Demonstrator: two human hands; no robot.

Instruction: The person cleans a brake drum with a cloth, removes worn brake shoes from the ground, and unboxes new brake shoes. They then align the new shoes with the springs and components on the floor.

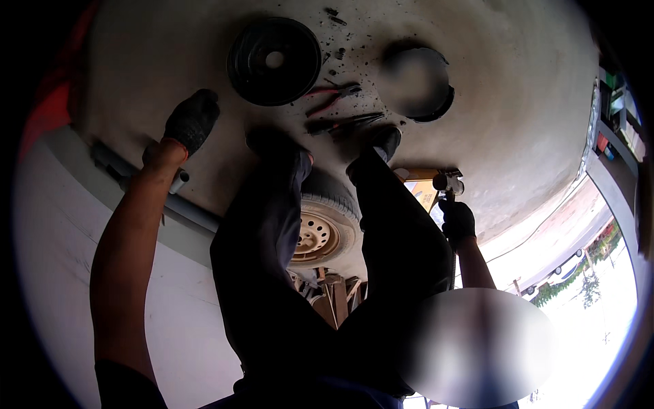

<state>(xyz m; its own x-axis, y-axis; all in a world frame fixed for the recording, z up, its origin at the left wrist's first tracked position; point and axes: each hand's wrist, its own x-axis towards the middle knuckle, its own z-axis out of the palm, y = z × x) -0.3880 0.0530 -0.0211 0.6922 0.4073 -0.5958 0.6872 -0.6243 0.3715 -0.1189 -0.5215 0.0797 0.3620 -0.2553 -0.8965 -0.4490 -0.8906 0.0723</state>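
My left hand [193,121], in a dark glove, is closed and held out at the left, below a black round drum [296,65] on the floor. Whatever may be inside its fingers is hidden. At the right, my gloved right hand [459,221] is wrapped round the dark handle of a tool with a rounded silver-grey metal head [447,183]. I cannot make out the tool's exact kind. Its head is beside a yellow box [424,189]. Between my feet and the drum lie red-handled pliers [332,97] and a dark plier-like tool [346,123].
A second round part [444,103], partly blurred, lies at the far right. Dark debris [339,54] is scattered between the round parts. A wheel with tyre [330,211] lies between my legs. A grey pipe [195,213] runs along the left wall. Shelving [616,146] stands far right.
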